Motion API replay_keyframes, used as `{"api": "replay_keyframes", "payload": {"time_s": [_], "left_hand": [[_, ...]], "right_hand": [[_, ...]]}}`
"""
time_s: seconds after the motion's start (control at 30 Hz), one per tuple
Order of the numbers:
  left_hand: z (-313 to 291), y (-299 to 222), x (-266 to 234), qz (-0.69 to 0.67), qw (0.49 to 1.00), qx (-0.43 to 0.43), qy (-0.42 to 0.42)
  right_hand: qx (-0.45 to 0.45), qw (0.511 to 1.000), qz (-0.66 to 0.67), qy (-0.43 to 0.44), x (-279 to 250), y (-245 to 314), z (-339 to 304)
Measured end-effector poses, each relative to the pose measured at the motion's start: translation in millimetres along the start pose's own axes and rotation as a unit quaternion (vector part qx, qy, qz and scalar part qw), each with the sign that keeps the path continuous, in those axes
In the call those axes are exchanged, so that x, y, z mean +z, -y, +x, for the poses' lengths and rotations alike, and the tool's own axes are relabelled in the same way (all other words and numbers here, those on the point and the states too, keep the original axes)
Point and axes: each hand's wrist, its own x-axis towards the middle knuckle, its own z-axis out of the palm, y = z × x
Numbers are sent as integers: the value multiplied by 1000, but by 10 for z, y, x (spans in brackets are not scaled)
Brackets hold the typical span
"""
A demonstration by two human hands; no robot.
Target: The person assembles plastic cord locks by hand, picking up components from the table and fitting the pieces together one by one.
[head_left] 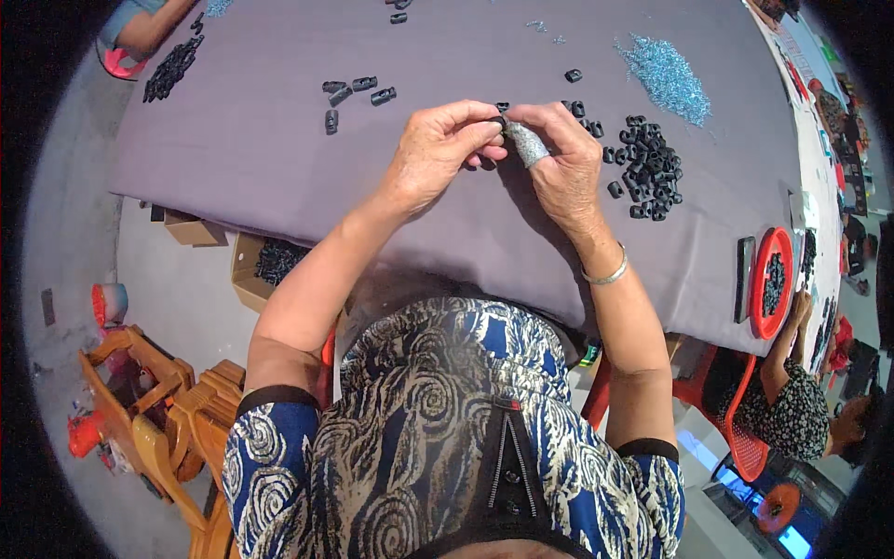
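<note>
My left hand [436, 156] and my right hand [570, 160] meet above the table, fingertips nearly touching. Pinched between them is a small black piece, apparently a cord lock [500, 121], mostly covered by the fingers. Silvery-grey tape [527, 144] wraps my right thumb. Beside my right hand lies a pile of black cord locks [649, 172], short barrels with holes. Several loose cord locks [340, 95] are spread to the left of my left hand. Farther off on the right sits a heap of tiny shiny bluish pieces [668, 76], perhaps springs.
A grey cloth covers the table [279, 177]. At its right edge stands a red basket [772, 284] of black parts, near another person's arm [785, 359]. A second person's arm [154, 28] rests at the far left, near a black pile [170, 70]. Below is a cardboard box [248, 270].
</note>
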Motion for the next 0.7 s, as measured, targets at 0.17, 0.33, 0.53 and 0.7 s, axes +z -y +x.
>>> {"api": "replay_keyframes", "payload": {"time_s": [0.17,0.33,0.53,0.7], "left_hand": [[9,15,4,-30,1000,6,7],[16,43,-5,-48,999,2,8],[14,10,-16,-48,999,4,-9],[27,-26,-60,-45,998,11,-32]], "right_hand": [[25,999,-8,-30,8,24,-14],[-89,991,-104,-1,9,76,-23],[-87,989,-116,-21,-113,-21,42],[74,992,-20,-102,-317,-229,100]]}}
